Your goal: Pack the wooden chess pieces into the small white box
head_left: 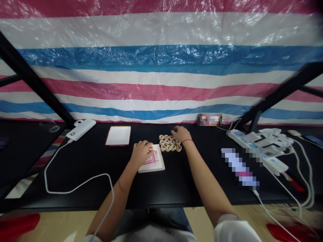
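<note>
My left hand [141,153] rests on a folded white sheet with red print [155,164] on the black table [101,181]; its curled fingers pinch a round wooden game piece [150,147]. Just right of it lies a cluster of several round wooden pieces with red and black characters [170,144]. My right hand [181,133], with a red string at the wrist, lies on the far right edge of that cluster, fingers curled over the pieces.
A white card with a red rim [118,135] lies left of the sheet. A white power bank [81,129] with a long white cable sits further left. White power strips and cables [262,148] crowd the right side. A striped tarp hangs behind.
</note>
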Tool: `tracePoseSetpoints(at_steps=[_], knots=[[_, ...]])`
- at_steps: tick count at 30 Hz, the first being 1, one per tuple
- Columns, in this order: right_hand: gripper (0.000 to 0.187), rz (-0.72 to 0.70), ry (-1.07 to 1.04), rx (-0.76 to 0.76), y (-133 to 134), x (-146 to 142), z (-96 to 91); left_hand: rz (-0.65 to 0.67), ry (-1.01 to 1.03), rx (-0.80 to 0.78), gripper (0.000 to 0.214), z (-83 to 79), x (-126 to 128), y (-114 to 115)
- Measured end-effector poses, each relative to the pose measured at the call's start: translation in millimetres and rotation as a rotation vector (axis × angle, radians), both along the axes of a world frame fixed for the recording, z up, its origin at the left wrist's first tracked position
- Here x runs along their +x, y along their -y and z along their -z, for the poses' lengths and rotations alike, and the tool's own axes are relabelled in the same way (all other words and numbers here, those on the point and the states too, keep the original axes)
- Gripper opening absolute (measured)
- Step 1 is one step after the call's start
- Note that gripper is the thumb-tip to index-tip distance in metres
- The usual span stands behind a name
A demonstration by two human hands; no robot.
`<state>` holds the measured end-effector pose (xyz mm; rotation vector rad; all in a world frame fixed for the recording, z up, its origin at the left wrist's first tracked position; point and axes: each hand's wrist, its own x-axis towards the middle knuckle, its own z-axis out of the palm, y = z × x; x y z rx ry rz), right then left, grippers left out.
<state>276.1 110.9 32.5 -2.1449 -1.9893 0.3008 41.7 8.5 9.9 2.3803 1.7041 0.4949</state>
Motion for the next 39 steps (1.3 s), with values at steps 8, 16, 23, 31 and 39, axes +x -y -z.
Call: tracePoseSetpoints(at_steps=[8,16,23,31,39], knots=[[0.017,-0.044,0.034,-0.152,-25.9,-7.3,-7.9,0.037,-0.001,0.002,0.026,1.2,-4.2,1.5],[0.025,-0.315,-0.547,0.112,37.8,-33.8,-9.5,0.068,0.194,0.236,0.057,-0.8,-3.4,-0.4],[0.037,-0.408,-1.098,0.080,84.5,-58.4,14.2,0.178,0.359,0.273,0.037,6.6,-3.6,-0.8],[0.037,-0.160,-1.254,0.268,82.9,-40.5,19.3,0.177,0.223,0.181,0.009,-0.2,-0.4,3.4],[0.027,-0.306,-1.035,0.316,85.4,-41.4,29.3,0.153,0.048,0.155,0.011,-2.8,8.2,4.6]])
